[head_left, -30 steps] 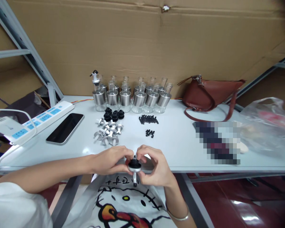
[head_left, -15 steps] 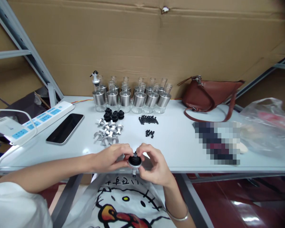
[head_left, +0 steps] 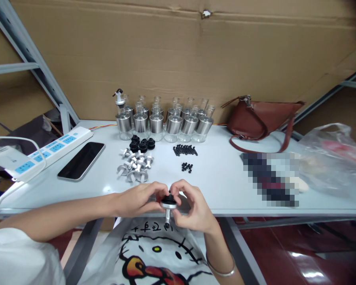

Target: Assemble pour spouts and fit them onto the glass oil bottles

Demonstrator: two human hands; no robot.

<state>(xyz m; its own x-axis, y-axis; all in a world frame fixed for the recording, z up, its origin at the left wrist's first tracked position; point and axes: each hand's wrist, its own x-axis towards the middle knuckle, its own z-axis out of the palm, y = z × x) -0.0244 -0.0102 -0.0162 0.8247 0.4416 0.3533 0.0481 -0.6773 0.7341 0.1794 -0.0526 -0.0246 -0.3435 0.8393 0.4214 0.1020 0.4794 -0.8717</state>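
Observation:
Between both hands, at the table's front edge, is a bottle pourer with a black ribbed stopper on top, a silver disc and a spout pointing down toward my lap. My left hand pinches its left side with thumb and fingers. From the right, my right hand grips the stopper and disc the same way. Beyond my left hand lies a pile of silver pourer spouts, with several black ribbed stoppers behind it. Small black caps and a row of black levers lie farther right.
Glass bottles with metal sleeves stand in rows at the back; the leftmost carries a pourer. A phone and a power strip lie left. A brown handbag, a blurred patch and a plastic bag occupy the right.
The pourer has tilted in my hands, so its stopper top faces me less and more of the downward spout shows. Both hands keep nearly the same place.

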